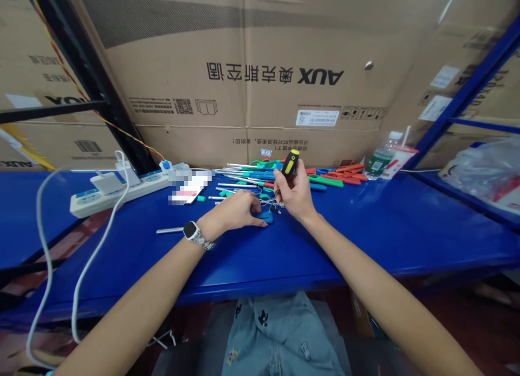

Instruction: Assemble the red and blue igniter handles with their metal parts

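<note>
My left hand [240,211], with a watch on its wrist, holds a small blue plastic piece [266,217] on the blue table. In my right hand [296,196] is a screwdriver [290,163] with a yellow and black handle, tilted with its shaft pointing down. Its tip is too small to make out among thin wires and a small black part [275,209] beside the blue piece. Behind both hands lies a pile of metal rods with green and blue parts [247,174]. A loose metal rod [169,231] rests left of my watch.
A white power strip [122,190] with plugs and cables and a phone [190,189] are on the left. Orange parts [349,173], a green-labelled bottle [379,158] and a cup [400,160] stand back right. Cardboard boxes [252,110] rise behind the table [284,257].
</note>
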`<state>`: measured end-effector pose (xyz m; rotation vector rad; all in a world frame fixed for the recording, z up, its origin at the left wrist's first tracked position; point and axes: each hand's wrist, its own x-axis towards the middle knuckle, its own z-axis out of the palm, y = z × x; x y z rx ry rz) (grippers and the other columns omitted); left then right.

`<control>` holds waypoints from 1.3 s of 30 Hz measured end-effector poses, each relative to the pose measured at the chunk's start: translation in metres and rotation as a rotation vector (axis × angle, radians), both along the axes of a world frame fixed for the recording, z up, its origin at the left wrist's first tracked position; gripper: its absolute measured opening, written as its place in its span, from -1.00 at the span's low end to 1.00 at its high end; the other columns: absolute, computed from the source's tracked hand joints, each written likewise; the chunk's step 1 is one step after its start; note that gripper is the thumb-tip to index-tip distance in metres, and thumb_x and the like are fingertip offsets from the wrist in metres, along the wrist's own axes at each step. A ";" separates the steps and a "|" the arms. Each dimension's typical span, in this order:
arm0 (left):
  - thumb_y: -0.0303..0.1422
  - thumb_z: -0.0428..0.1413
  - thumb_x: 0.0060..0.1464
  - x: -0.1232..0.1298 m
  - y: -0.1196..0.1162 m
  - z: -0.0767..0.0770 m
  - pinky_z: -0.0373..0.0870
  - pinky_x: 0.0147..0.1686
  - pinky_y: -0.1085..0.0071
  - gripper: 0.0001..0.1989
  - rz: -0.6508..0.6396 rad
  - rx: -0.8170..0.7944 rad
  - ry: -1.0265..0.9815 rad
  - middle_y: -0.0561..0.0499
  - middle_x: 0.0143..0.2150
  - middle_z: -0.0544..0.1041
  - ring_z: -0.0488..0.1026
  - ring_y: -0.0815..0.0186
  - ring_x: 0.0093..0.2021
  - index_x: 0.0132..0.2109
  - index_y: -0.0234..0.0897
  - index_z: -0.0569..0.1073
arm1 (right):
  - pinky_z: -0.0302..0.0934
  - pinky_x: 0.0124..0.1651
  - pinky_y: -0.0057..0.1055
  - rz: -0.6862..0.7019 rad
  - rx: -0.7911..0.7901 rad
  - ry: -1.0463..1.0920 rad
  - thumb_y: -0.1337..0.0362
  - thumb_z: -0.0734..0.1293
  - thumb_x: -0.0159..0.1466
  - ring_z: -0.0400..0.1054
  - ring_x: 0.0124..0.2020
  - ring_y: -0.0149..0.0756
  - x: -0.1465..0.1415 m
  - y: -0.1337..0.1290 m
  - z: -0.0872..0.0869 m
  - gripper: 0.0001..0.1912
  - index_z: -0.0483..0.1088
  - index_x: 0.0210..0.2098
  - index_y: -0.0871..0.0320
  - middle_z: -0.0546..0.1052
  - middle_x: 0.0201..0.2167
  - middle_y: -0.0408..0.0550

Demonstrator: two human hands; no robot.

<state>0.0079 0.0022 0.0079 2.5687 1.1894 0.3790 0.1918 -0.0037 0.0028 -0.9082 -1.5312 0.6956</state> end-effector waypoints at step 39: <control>-0.12 0.37 -0.06 -0.006 0.003 0.003 0.28 -0.35 0.33 -0.68 0.076 -0.047 0.024 -0.04 -0.32 0.62 0.51 0.19 -0.32 -0.36 -0.27 0.52 | 0.28 -0.54 -0.34 0.130 -0.028 -0.097 -0.14 0.43 0.25 0.36 -0.62 -0.29 -0.015 0.009 -0.007 -0.59 0.31 -0.25 0.03 0.49 -0.54 -0.20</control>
